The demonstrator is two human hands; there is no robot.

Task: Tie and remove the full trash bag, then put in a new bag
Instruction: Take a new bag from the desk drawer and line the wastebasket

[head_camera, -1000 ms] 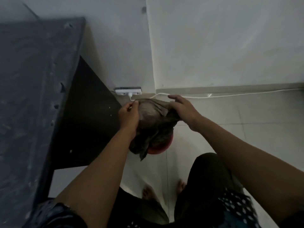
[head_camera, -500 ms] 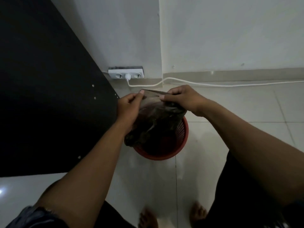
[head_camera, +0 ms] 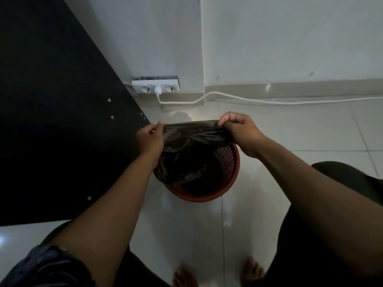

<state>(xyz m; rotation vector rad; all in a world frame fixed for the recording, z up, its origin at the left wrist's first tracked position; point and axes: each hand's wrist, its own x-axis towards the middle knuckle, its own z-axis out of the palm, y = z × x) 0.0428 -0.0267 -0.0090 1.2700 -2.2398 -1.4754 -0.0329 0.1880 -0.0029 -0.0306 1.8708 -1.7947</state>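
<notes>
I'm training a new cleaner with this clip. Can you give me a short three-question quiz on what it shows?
1. True or false: both hands pinch the black bag.
2. Where does the bag hang? A: over the red basket; B: on the floor beside it.
3. What is plugged into the power strip?

Key:
1. True: left hand and right hand each have a grip on its top edge.
2. A.
3. A white cable.

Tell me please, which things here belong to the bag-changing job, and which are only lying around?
Belong to the job:
- thin dark plastic trash bag, stretched between both hands
- round red mesh plastic bin under it
- left hand and right hand, pinching the bag's top edge

Only lying around:
- white power strip by the wall
- white cable along the floor
- black panel at the left
</notes>
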